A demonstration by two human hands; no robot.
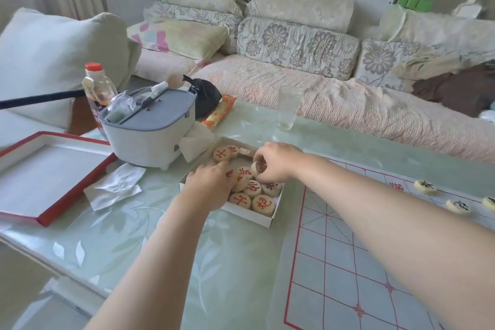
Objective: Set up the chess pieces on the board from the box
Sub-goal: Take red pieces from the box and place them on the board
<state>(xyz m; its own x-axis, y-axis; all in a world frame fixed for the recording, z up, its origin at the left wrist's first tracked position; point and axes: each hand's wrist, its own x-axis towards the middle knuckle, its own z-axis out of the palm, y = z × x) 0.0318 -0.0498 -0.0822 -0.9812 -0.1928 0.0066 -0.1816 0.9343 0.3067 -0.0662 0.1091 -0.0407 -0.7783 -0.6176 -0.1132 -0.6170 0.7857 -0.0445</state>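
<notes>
On my feed both hands are in the box (251, 216), the shallow white card tray sitting on the green glass table (128, 238), just left of the board (348, 262). The right hand (277, 163) comes in from the right over the board's far corner, fingers curled, pinching one tilted piece (256, 167) up on its edge above the others, so that's a firm hold. The left hand (210, 187) lies palm down over the near-left part of the box, its fingertips on the discs there. They're hidden under the hand, so I can't tell whether it grips one or only rests on them. Around the hands I count several red-lettered pieces (263, 205) lying flat in the box: two at the far corner, the rest packed along the near side. The board is a pale sheet with a red grid, spread flat on the right of the table. Three black-lettered pieces (426, 186) stand on it along its far right part, well apart from the box. To the left lies a red-edged lid (42, 179), open side up, with crumpled wrap (115, 186) between it and the box. Behind the box sit a white and grey container (150, 131) and a clear glass (289, 107).
</notes>
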